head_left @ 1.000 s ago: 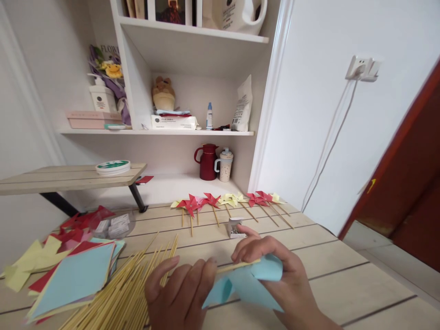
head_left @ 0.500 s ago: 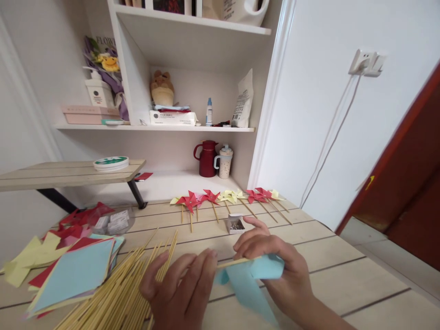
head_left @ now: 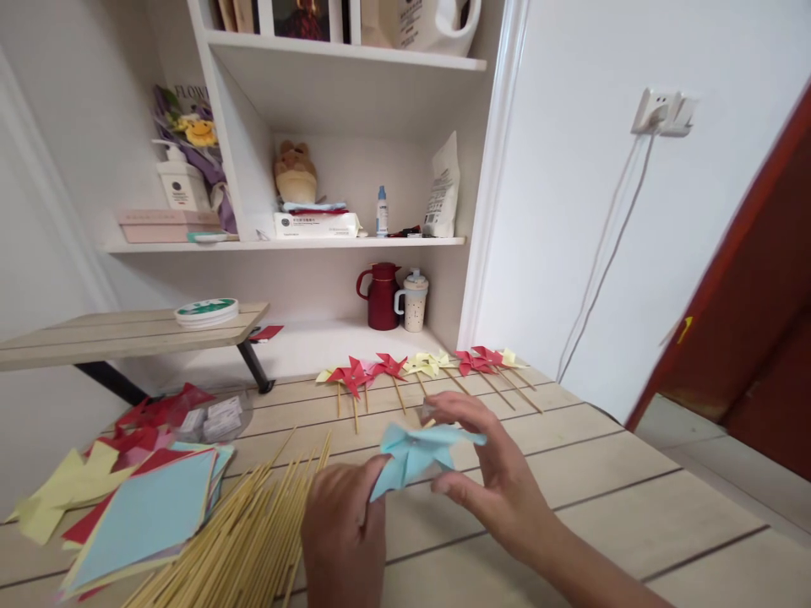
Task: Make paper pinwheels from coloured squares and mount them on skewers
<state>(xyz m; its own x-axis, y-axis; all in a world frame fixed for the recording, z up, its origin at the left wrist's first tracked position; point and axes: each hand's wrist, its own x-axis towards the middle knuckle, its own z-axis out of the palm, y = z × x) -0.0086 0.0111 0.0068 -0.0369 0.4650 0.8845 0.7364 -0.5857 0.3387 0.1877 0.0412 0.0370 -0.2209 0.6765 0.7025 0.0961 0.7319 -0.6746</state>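
"FLOW…" legible on purple bouquet wrap (head_left: pixel 190 110), upper shelf; other labels too small to read. Pale wood plank desk (head_left: pixel 601 481) against white wall, white shelving behind, red door at right. Folded light-blue paper pinwheel (head_left: pixel 418 447) held above desk between both hands. Left hand (head_left: pixel 345 528) pinched on its lower left vane; right hand (head_left: pixel 491 481) with fingers spread apart, thumb and fingertips touching its right side. Thin bamboo skewers (head_left: pixel 253 532) heaped just left. Finished red and yellow paper pinwheels (head_left: pixel 418 367) in a row along desk's far edge.
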